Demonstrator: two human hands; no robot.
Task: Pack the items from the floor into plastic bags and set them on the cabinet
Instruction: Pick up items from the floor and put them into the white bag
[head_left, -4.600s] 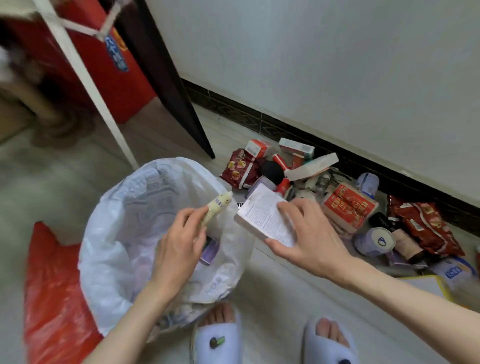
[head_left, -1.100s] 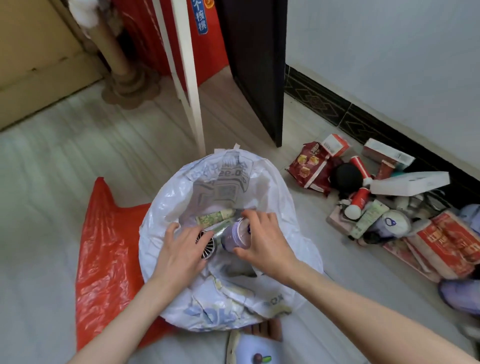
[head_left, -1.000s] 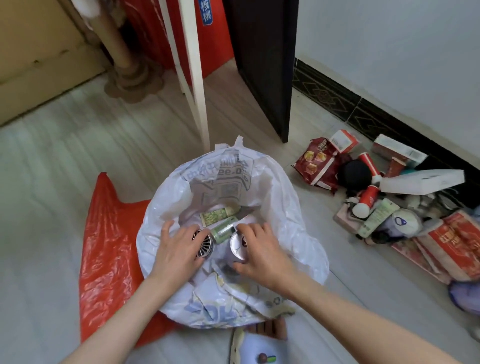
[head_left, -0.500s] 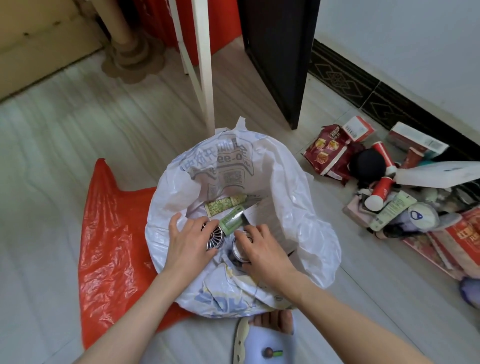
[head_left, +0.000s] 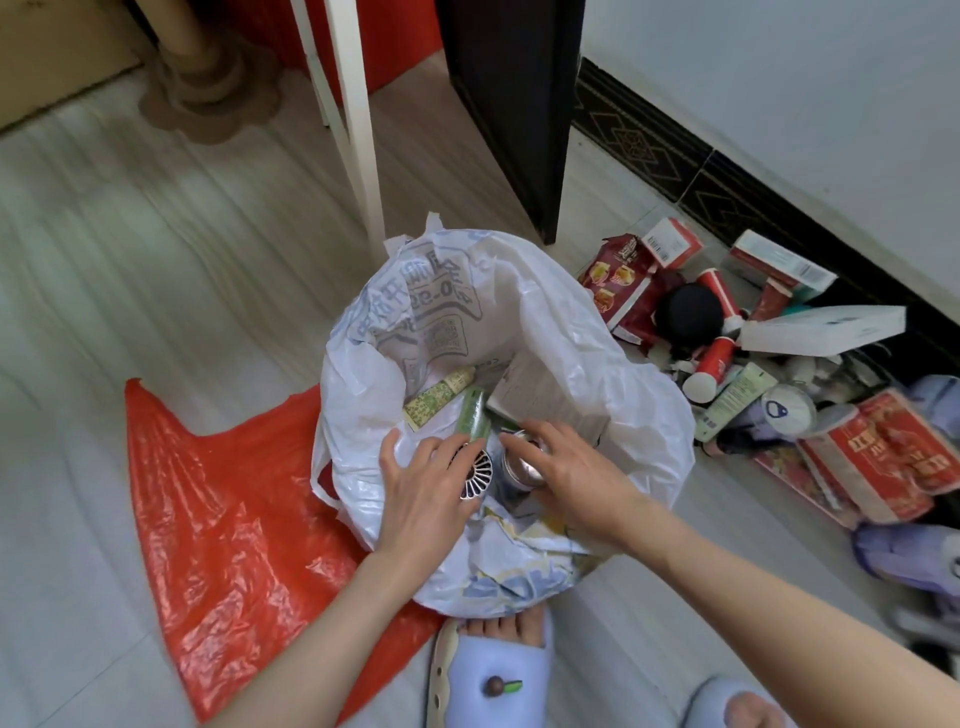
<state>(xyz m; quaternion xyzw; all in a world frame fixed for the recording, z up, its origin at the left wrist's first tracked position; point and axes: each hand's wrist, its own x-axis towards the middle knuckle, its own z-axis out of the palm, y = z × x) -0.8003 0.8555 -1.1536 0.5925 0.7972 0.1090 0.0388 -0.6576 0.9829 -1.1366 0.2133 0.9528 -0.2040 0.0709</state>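
Observation:
An open white plastic bag (head_left: 524, 306) stands on the floor in front of me. Inside it lie a yellow-green tube (head_left: 436, 397), a green tube (head_left: 472, 415) and a white box (head_left: 545, 395). My left hand (head_left: 421, 493) is inside the bag's mouth, fingers over a small round fan (head_left: 477, 475). My right hand (head_left: 571, 478) grips a silver metal can (head_left: 519, 467) right beside the fan. A pile of loose items lies to the right by the wall: a red snack packet (head_left: 618, 275), a black ball-like object (head_left: 688, 314), red tubes (head_left: 714, 364) and a long white box (head_left: 821, 330).
A red plastic bag (head_left: 218, 509) lies flat on the floor, partly under the white bag. A white pole (head_left: 348, 114) and a dark door edge (head_left: 519, 104) stand behind the bag. Red packages (head_left: 872, 457) sit at the far right. My slippered feet (head_left: 493, 675) are at the bottom.
The tube and white box I held earlier now lie in the bag. Over the last second both hands stayed in the bag, settling the fan and the can lower.

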